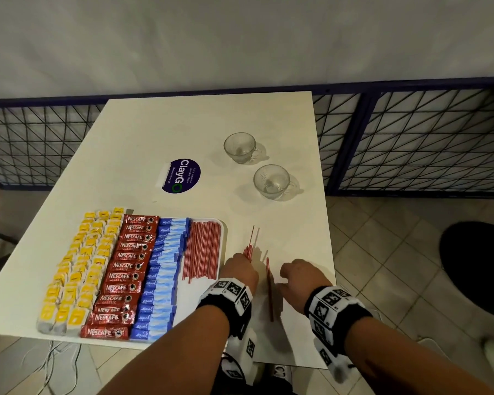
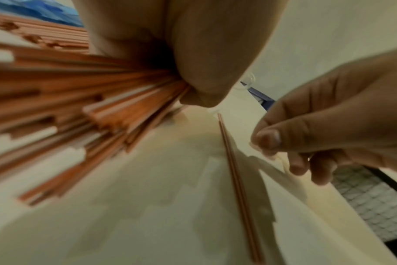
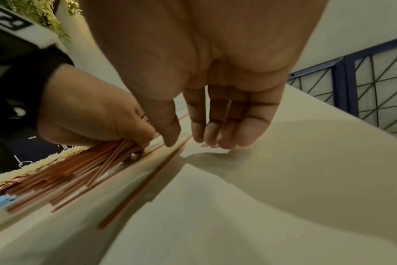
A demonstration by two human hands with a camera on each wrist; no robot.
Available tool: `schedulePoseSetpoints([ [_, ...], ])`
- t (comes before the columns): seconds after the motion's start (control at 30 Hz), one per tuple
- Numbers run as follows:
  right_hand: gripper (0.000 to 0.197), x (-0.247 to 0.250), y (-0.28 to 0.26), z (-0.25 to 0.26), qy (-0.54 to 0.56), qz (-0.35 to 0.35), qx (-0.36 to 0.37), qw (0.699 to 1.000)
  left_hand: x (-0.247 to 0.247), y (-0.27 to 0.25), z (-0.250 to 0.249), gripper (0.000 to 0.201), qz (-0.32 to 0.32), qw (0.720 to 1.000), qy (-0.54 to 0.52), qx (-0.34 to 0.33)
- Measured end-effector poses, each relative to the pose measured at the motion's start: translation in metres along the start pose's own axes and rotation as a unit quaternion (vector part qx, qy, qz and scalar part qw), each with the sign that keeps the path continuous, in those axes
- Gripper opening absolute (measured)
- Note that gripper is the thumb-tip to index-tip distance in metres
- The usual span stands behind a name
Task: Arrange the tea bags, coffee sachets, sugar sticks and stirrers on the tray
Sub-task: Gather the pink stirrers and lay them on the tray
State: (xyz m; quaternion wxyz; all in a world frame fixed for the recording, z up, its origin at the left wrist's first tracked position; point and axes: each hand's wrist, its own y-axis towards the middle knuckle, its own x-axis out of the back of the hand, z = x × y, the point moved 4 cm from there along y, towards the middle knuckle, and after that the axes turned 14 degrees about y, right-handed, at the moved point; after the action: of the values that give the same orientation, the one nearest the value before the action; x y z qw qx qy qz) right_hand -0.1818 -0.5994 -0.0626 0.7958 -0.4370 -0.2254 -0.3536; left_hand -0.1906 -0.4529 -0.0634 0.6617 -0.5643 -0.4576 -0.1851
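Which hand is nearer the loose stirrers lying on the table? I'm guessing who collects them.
Right. The right hand has fingertips beside the loose stirrers; the left hand, gripping a stirrer bundle, sits slightly farther.

White table [image 1: 183,132]. White tray [image 1: 223,228] holds yellow tea bags [image 1: 80,269], red coffee sachets [image 1: 126,266] with white lettering, blue sugar sticks [image 1: 163,275] and red stirrers [image 1: 204,249]. Dark purple round sticker [image 1: 181,175], white text. Clear glass cups [image 1: 240,147]. Black-and-white patterned wristbands [image 1: 230,295]. Blue railing [image 1: 354,138], black mesh.
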Motion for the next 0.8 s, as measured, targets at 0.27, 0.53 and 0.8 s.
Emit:
schedulePoseSetpoints([
  [0.27,0.031,-0.010,0.018,0.035,-0.061,-0.001,-0.040,0.997,0.019,-0.006,0.029,0.017,-0.018,0.987,-0.155,-0.045],
  [0.53,0.027,-0.012,0.018,0.036,-0.076,0.013,-0.082,0.994,0.026,-0.008,0.042,0.007,0.031,0.932,-0.353,-0.068],
  [0.8,0.010,0.024,0.024,0.051,0.313,-0.076,-0.026,0.947,0.026,-0.007,0.041,0.020,0.030,0.891,-0.441,-0.103],
])
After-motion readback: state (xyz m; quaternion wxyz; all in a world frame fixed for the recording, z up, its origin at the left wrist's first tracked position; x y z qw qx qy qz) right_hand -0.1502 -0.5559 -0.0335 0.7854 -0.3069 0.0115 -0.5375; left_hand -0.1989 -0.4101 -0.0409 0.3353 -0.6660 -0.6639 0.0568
